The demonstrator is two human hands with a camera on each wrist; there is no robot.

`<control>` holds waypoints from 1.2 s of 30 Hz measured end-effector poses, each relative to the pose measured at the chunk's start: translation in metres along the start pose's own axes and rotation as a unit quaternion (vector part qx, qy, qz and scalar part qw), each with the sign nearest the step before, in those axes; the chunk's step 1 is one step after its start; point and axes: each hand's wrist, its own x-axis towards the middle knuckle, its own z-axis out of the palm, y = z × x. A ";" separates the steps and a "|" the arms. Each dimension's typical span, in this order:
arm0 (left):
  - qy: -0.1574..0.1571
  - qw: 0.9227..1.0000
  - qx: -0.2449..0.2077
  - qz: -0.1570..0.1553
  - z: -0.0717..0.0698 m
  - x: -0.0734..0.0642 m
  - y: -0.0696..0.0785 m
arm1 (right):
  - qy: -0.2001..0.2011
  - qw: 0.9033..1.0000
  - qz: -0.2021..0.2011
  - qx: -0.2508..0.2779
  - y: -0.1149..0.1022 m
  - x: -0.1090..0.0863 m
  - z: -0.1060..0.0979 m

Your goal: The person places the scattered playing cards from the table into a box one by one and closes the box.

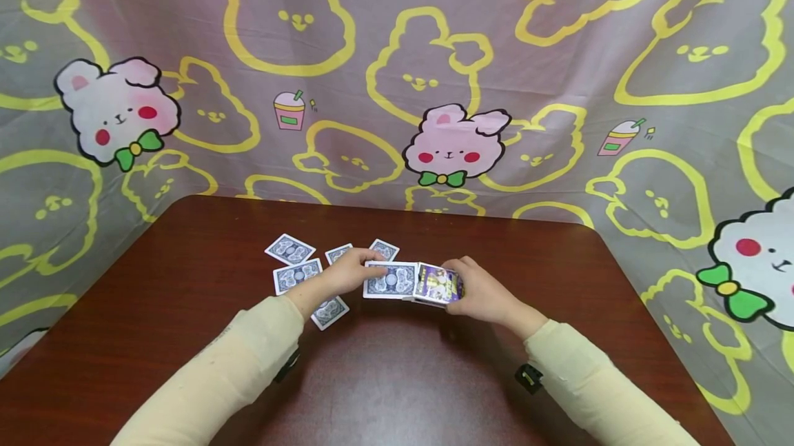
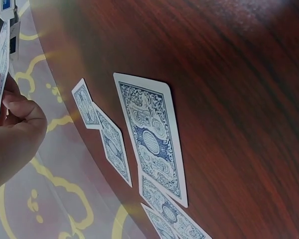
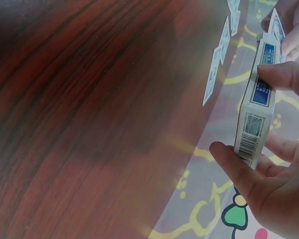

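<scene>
My right hand [image 1: 484, 294] grips a small playing card box [image 1: 438, 285] with a purple and yellow front; its barcode end shows in the right wrist view. My left hand [image 1: 352, 271] pinches a blue-backed playing card [image 1: 391, 280] between thumb and fingers. The card's far end is at the box's open end, in line with it. Card and box are held up over the table. In the left wrist view the pinched card [image 2: 2, 55] appears almost edge-on, with the left hand [image 2: 15, 122] below it.
Several blue-backed cards lie face down on the brown table [image 1: 384, 391], around and beyond my left forearm, one card [image 1: 289, 249] farthest left. Some overlap in the left wrist view. A patterned cloth [image 1: 347, 87] with cartoon animals hangs behind the table and along its sides.
</scene>
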 end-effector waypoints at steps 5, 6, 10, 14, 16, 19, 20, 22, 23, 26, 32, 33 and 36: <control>-0.010 1.000 -0.008 -0.011 -0.001 0.001 -0.001 | 0.002 1.000 -0.006 0.003 -0.001 0.000 0.001; -0.011 1.000 -0.007 -0.013 -0.001 0.001 -0.001 | 0.005 1.000 -0.010 0.004 -0.001 0.000 0.001; -0.012 1.000 -0.002 -0.018 -0.001 0.000 -0.001 | 0.019 0.999 -0.026 0.003 -0.003 -0.001 0.002; -0.012 1.000 -0.003 -0.024 -0.001 -0.001 -0.002 | 0.019 1.000 -0.025 0.003 -0.003 -0.001 0.003; -0.013 0.999 -0.004 -0.029 -0.001 -0.001 -0.002 | 0.014 1.000 -0.016 0.005 -0.003 -0.001 0.003; -0.015 0.999 -0.003 -0.036 -0.001 -0.001 -0.003 | 0.008 1.000 -0.011 0.000 -0.002 0.001 0.004; -0.016 0.999 -0.003 -0.037 -0.001 -0.001 -0.004 | 0.007 1.000 -0.010 -0.001 -0.001 0.001 0.005; -0.017 0.999 -0.002 -0.039 -0.001 -0.001 -0.004 | 0.006 1.000 -0.010 -0.002 -0.001 0.001 0.005; -0.018 0.999 -0.002 -0.039 -0.001 -0.001 -0.005 | 0.006 1.000 -0.011 -0.002 -0.001 0.001 0.005; -0.020 0.999 0.006 -0.036 -0.001 -0.001 -0.005 | 0.006 1.000 -0.012 -0.002 -0.002 0.000 0.004; -0.026 0.999 0.025 -0.009 0.002 0.000 -0.003 | -0.001 1.000 -0.009 0.004 -0.005 0.000 0.005; -0.028 0.999 0.024 -0.004 0.002 0.000 -0.003 | -0.001 1.000 -0.009 0.005 -0.005 0.000 0.005; -0.035 0.999 0.016 0.006 0.004 0.001 -0.004 | -0.003 1.000 -0.011 0.008 -0.008 0.001 0.006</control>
